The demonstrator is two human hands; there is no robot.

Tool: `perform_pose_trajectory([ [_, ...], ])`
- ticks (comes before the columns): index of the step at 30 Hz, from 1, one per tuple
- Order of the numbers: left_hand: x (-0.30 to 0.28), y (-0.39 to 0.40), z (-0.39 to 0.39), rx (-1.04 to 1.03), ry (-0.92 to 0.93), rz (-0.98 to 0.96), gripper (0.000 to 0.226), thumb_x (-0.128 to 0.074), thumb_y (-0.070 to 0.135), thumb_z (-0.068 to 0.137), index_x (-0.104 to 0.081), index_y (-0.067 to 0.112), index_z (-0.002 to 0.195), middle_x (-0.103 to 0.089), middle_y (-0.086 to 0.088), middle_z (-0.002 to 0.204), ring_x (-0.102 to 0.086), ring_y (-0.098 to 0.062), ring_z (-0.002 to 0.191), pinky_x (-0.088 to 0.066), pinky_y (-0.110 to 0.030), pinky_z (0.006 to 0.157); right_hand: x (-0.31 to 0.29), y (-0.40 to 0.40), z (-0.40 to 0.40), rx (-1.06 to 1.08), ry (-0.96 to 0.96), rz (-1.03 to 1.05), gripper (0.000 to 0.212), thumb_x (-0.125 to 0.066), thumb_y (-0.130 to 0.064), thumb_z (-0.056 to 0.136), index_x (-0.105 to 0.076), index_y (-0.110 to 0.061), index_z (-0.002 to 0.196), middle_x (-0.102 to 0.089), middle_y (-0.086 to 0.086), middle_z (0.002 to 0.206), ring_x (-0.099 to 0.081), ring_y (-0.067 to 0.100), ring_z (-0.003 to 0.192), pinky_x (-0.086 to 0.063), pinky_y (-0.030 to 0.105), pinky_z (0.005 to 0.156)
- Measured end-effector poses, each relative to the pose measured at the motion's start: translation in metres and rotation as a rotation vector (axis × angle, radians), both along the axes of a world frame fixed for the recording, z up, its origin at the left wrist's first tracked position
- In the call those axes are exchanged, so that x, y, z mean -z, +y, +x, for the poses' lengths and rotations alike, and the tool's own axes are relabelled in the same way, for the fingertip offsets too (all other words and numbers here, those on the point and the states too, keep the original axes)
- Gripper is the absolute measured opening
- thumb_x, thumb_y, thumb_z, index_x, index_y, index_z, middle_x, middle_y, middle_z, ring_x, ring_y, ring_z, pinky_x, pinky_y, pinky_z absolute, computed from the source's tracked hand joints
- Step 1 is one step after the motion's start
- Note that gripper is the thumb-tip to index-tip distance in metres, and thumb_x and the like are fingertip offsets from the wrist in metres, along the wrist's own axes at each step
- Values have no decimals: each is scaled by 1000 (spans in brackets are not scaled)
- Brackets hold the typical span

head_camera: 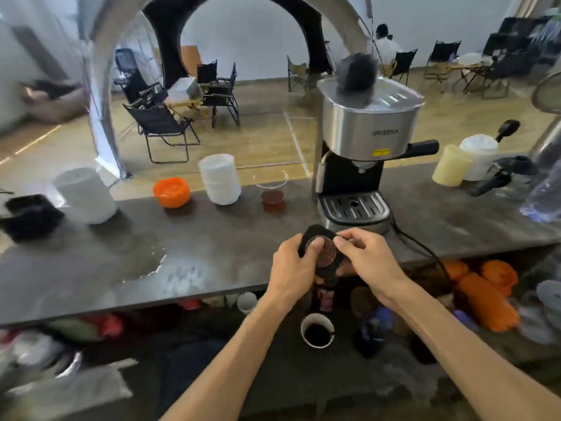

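In the head view, both hands work just in front of the steel-and-black espresso machine [364, 132], above the near edge of the dark grey stone-like counter [182, 253]. The left hand [293, 265] has its fingers curled around the black portafilter [315, 232], with the thumb lying on the round metal filter basket [326, 253] that sits in it. The right hand [367, 256] pinches the right rim of the basket between thumb and forefinger.

The basket is a shallow disc with many fine holes, shiny with a brownish tint, and I see no ground coffee in it. The portafilter body looks like matte, smooth plastic. I cannot tell whether the basket is being pressed in or pulled out.

In my judgement the work is at an early stage. The portafilter is not locked under the machine head, and no cup stands on the ribbed metal drip tray. On the lower shelf stands a white paper cup [317, 330] with something dark inside.
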State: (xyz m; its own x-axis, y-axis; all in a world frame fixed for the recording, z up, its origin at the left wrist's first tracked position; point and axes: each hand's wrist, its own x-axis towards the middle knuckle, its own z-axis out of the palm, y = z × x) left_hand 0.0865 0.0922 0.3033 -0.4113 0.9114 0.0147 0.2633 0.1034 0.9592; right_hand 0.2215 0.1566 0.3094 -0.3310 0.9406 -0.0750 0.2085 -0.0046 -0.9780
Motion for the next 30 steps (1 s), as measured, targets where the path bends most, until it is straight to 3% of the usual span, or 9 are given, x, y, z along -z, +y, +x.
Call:
perform_pose_trajectory([
  [2,0,-33,-50,-111,40,-15,29,-47,31,104,-70,14,95,-74,-2,85,-68,-6,63,-52,-23,49,0,-31,-51,-50,48,-52,7,-63,-17,96,-68,-12,96,-72,10,84,-68,18,63,-56,31,54],
  [5,2,-77,-122,-228,54,-52,38,-39,32,105,-68,11,90,-72,-6,87,-68,-20,81,-57,-43,75,0,-70,-121,-134,44,-97,22,-65,-23,95,-70,-2,95,-74,21,88,-70,22,67,-53,27,49],
  [7,-1,-104,-162,-276,38,-68,38,-39,26,105,-66,7,88,-71,-9,88,-66,-22,84,-55,-46,80,-1,-90,-162,-182,26,-113,29,-64,-27,95,-70,1,91,-72,23,85,-68,23,65,-50,27,45],
  [12,-12,-144,-238,-366,28,-75,31,-43,16,104,-64,21,81,-70,-7,83,-63,-19,63,-55,-34,56,-4,-111,-245,-244,-4,-111,29,-64,-25,96,-71,3,90,-72,22,80,-63,18,57,-49,29,47],
  [17,-21,-161,-300,-504,85,-76,17,-59,23,97,-75,16,99,-72,5,86,-65,-9,75,-60,-32,72,-3,-106,-315,-323,-10,-97,25,-62,-23,97,-72,-3,84,-71,10,70,-61,16,54,-46,28,46],
  [20,-25,-170,-339,-585,107,-90,14,-66,29,92,-76,20,94,-73,8,83,-69,-9,79,-60,-33,73,-5,-104,-358,-365,8,-122,19,-60,-13,98,-71,-3,86,-69,13,70,-60,23,59,-47,31,47],
  [27,-43,-189,-442,-704,218,-123,17,-62,25,96,-74,18,87,-70,6,75,-64,-6,68,-42,-6,53,-29,-125,-469,-388,1,22,15,-63,-1,90,-62,-10,103,-71,13,86,-66,16,57,-48,25,45],
  [28,-47,-190,-459,-710,237,-125,17,-61,22,95,-75,18,87,-70,5,76,-64,-8,70,-43,-6,54,-32,-127,-487,-367,-9,63,14,-64,-2,89,-61,-11,100,-70,13,86,-65,15,54,-48,24,43],
  [30,-56,-188,-496,-727,256,-132,17,-61,18,92,-77,18,87,-72,1,81,-67,-17,80,-54,-22,71,-38,-131,-526,-327,-33,117,13,-64,-3,87,-60,-15,92,-70,12,85,-65,15,52,-47,23,40],
])
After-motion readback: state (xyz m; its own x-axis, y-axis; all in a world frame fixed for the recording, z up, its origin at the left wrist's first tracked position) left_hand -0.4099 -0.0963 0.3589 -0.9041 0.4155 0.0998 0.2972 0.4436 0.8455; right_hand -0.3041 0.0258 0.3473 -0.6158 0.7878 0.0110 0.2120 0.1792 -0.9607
